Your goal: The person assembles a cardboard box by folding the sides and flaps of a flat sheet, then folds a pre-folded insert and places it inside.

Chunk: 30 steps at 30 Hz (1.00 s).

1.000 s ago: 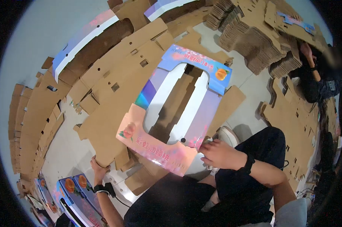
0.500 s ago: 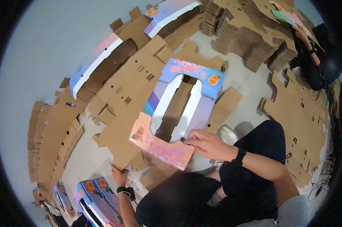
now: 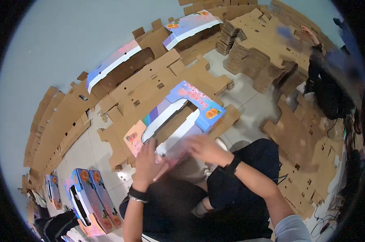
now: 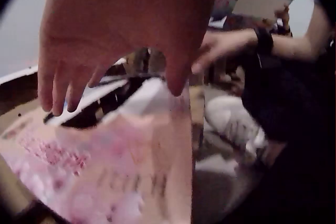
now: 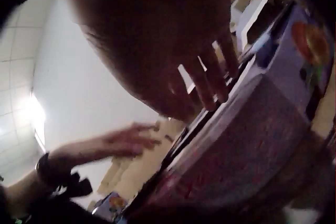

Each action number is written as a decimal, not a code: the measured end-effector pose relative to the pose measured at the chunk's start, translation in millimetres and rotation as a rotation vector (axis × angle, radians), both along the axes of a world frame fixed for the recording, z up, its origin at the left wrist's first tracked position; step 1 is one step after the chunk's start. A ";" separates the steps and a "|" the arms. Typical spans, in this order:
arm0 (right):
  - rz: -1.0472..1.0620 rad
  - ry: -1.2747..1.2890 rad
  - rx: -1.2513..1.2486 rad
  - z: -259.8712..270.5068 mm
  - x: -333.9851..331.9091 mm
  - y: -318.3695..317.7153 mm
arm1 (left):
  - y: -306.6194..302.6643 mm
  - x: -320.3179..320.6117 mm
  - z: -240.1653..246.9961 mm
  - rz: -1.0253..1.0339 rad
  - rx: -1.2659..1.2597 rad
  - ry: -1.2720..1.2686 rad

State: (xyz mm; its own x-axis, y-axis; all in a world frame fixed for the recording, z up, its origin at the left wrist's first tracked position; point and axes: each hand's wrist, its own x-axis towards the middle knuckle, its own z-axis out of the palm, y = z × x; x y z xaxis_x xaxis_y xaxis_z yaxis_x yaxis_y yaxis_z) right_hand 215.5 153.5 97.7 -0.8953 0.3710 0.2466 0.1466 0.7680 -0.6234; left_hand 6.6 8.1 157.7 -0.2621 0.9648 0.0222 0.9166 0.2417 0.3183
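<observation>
A printed carton (image 3: 210, 111) with an orange-fruit picture, blue at its far end and pink at its near end, sits in front of the person's lap. Its top has a long opening edged by white flaps. Over the near pink end is my left hand (image 3: 146, 163), fingers extended downward; in the left wrist view the hand (image 4: 121, 29) hovers over the pink panel. My right hand (image 3: 208, 150), blurred, is by the carton's right long side. From the right wrist view, the fingers (image 5: 210, 85) of that hand reach down at the carton's top edge.
Flat cardboard sheets (image 3: 198, 78) lie under and behind the carton. Finished-looking printed cartons (image 3: 85, 201) stand at left. Stacked cardboard (image 3: 249, 64) rises at back right, where another person (image 3: 331, 84) sits. More cardboard sheets (image 3: 307, 161) cover the right floor.
My left hand has moved from the floor at left up to the carton's near end. The right hand has shifted off the near right corner along the side. The carton has turned clockwise.
</observation>
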 end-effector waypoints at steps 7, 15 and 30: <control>-0.161 -0.244 0.225 13.9 13.2 43.7 | -11.7 21.5 -55.5 0.033 -0.173 0.270; -0.037 -0.251 0.369 6.3 -13.7 72.3 | -1.6 5.1 -40.7 -0.101 -0.017 0.314; 0.052 -0.278 0.547 5.3 -26.3 49.2 | 6.9 -25.5 -23.6 -0.186 -0.109 0.174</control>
State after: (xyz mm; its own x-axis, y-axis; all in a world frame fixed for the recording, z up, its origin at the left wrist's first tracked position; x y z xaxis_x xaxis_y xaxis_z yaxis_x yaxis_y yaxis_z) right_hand 189.2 202.7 103.0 -0.9670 0.2106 0.1431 0.2008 0.9763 -0.0804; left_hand -18.9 15.0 134.1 -0.0811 0.9952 -0.0553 0.9871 0.0879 0.1337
